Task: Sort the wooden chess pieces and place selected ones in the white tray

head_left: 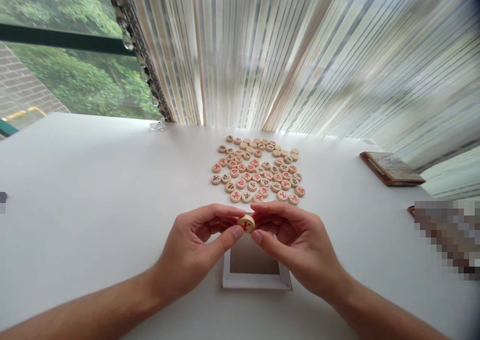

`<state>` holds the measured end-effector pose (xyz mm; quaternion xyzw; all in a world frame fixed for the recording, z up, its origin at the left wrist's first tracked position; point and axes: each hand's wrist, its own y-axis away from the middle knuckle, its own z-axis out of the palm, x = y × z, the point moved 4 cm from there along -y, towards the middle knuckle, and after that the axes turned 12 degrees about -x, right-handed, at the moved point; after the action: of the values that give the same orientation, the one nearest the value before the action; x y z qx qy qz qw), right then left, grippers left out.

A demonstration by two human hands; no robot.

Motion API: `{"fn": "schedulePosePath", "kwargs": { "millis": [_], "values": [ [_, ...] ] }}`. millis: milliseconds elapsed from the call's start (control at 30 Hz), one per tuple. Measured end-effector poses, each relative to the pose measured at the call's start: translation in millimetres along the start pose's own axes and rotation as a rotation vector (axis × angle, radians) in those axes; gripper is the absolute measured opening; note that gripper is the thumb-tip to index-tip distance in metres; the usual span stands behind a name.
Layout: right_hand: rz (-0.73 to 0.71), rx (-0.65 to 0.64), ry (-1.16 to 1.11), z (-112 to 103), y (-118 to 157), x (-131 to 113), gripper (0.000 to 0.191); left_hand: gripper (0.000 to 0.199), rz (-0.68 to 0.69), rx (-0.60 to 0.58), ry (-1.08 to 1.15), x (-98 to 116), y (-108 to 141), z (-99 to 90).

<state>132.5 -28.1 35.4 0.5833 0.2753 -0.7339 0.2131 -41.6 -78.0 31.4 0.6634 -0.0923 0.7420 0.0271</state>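
A round wooden Chinese chess piece [246,224] with a red character is held up between both hands, its marked face tilted towards me. My left hand [200,242] is closed on its left edge, with the thumb low on the face and the forefinger above. From the other side, my right hand [294,237] pinches the right edge with thumb and forefinger. Below the hands lies a shallow white-rimmed box [257,281] with a brown bottom, its far part hidden by my fingers. Beyond it, several more pieces [252,185] with red or black characters lie spread out; some at the back look blank.
A flat brown-edged box [393,170] lies on the white table [112,205] to the right. Nearer, a blurred-out object [446,235] sits at the right edge. Striped curtains [232,55] hang behind the table, beside a window on the left.
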Motion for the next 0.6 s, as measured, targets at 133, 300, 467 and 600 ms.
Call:
{"fn": "schedulePosePath", "kwargs": {
  "millis": [133,300,467,600],
  "values": [
    [-0.082,-0.018,0.097,0.8,1.4,-2.5,0.030,0.020,-0.003,-0.011,0.006,-2.7,1.3,-0.3],
    [-0.140,-0.058,0.160,2.2,1.1,-4.4,0.031,0.018,-0.008,-0.017,0.010,-4.4,1.2,-0.4],
    [-0.138,-0.067,0.179,1.8,1.4,-4.0,0.032,0.015,-0.009,-0.036,0.049,-4.0,0.8,0.2],
    [-0.107,-0.064,0.142,1.4,1.1,-2.6,0.033,0.018,0.009,-0.050,0.058,-4.7,1.4,0.4]
  ]
}}
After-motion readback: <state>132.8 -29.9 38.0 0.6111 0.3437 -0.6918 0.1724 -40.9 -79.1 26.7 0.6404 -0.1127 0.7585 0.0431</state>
